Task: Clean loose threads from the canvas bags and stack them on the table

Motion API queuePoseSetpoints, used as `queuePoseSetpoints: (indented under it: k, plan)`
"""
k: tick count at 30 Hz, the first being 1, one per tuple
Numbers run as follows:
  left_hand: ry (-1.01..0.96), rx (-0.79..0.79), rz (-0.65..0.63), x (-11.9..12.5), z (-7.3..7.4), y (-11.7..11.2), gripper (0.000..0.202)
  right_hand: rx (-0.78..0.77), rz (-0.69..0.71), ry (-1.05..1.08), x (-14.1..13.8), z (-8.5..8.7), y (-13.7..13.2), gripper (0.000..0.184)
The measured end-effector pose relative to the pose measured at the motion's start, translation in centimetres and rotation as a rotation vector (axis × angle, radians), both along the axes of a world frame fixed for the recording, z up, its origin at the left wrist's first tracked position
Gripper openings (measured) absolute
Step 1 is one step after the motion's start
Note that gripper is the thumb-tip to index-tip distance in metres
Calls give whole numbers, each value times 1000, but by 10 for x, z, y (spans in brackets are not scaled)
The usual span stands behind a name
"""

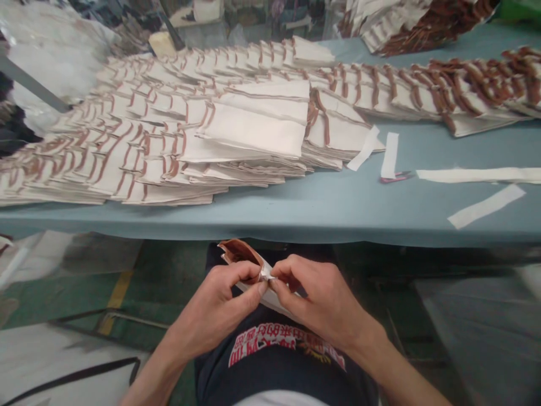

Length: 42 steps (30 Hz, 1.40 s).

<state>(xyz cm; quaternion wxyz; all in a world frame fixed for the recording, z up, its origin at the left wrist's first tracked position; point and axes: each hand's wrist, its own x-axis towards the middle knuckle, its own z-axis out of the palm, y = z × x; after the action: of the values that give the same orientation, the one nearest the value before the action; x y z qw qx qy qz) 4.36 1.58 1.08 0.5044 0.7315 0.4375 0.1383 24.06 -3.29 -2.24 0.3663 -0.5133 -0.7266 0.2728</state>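
A cream fabric piece with brown trim (243, 251) is held over my lap, in front of the table edge. My left hand (230, 296) pinches it between thumb and forefinger. Close beside it, my right hand (310, 285) pinches the same piece, its fingertips almost meeting those of the left. A small white bit shows between the two pinches; what exactly it is I cannot make out. The lower part of the fabric is hidden behind my right hand.
Long overlapping rows of cream pieces with brown edges (253, 127) cover the left of the blue-green table (313, 208). White strips (486, 206) and pink-handled tweezers or snips (395, 177) lie at right. Another pile (414, 28) stands behind.
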Motion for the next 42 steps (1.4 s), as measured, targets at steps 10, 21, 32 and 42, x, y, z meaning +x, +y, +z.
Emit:
queuePoseSetpoints:
  k: [10,21,32,42]
  plan:
    - [111,360,27,5,17,0,16,406,70,-351,4,28,21,32]
    - [-20,122,93,-2,-5,17,11,-414,-82,330,-22,1,26,17]
    - [82,558,-37,-14,-15,14,12,-235,-57,148,-23,7,20,17]
    - [-132,135,73,-14,-38,16,20,-627,-47,606,-33,-23,23,28]
